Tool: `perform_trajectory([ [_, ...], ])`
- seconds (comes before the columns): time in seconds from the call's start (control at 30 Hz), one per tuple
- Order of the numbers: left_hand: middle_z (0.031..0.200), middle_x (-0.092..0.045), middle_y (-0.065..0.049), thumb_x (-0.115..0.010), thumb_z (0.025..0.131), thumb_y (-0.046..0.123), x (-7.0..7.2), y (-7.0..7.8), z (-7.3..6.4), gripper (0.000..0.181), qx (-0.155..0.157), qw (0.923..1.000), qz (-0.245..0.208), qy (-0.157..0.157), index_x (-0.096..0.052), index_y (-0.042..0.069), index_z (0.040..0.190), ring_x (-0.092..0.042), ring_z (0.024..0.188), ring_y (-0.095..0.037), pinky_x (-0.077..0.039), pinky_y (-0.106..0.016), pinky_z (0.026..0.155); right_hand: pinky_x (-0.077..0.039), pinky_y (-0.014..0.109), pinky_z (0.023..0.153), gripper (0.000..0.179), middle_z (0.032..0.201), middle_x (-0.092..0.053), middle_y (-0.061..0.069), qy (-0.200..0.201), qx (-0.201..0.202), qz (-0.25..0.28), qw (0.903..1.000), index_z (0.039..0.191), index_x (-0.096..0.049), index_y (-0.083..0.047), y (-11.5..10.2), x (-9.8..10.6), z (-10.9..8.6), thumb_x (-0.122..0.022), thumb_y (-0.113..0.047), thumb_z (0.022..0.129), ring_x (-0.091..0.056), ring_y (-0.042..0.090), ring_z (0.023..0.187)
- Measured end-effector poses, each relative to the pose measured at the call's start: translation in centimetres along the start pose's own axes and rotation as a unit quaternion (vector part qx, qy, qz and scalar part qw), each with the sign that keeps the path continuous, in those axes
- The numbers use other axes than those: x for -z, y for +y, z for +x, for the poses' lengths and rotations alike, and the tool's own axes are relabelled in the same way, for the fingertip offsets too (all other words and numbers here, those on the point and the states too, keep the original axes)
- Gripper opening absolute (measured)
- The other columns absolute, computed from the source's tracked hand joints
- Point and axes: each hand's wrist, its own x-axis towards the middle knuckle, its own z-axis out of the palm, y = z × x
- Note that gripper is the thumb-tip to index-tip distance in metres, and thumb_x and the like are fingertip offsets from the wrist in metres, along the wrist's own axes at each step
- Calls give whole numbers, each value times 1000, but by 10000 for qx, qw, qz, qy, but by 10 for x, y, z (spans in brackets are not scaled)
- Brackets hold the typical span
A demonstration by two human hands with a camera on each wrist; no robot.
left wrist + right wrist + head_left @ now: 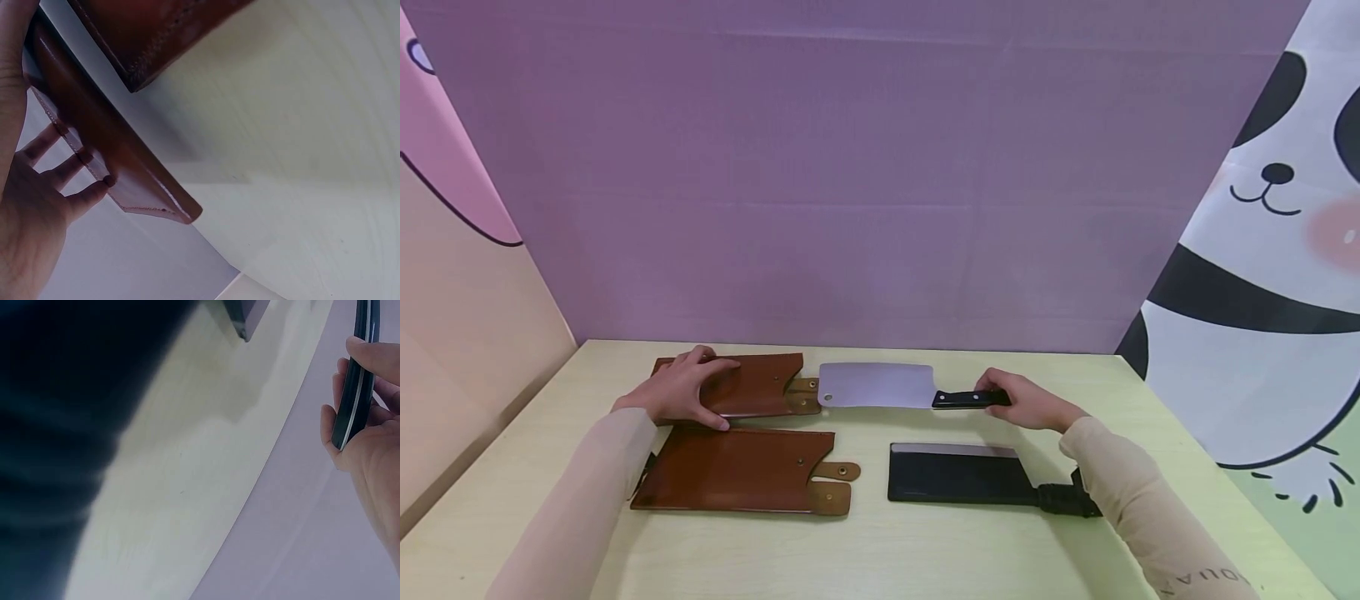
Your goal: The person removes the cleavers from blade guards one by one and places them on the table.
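Note:
In the head view, my left hand (676, 390) grips the farther brown leather knife sheath (763, 382) across its width. Fingertips (105, 182) press along one long edge in the left wrist view. My right hand (1028, 402) holds a cleaver by its black riveted handle (357, 394). Its silver blade (876, 386) points left, the blunt end right at the sheath's strap end; whether it touches cannot be made out. Nearer lies a second brown sheath (730, 471). A dark-bladed cleaver (958, 477) rests right of it, its handle end partly hidden by my right sleeve.
All of this is on a pale wooden table (880, 554). A purple backdrop (880, 183) rises behind its far edge. A panda-printed sheet (1262, 275) hangs at the right, and a pale pink-printed panel (467, 308) at the left.

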Motion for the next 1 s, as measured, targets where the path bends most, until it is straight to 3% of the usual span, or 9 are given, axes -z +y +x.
perform_trajectory([
  [1.0, 129, -38, -13, -77, 56, 60, -10, 10, 15, 92, -58, 9999, -51, 64, -45, 23, 134, -39, 118, -36, -35, -57, 93, -45, 28, 75, 21, 89, -60, 6, 394, -228, 21, 9990, 99, -55, 1, 27, 6, -32, -63, 1, 80, -52, 11, 80],
])
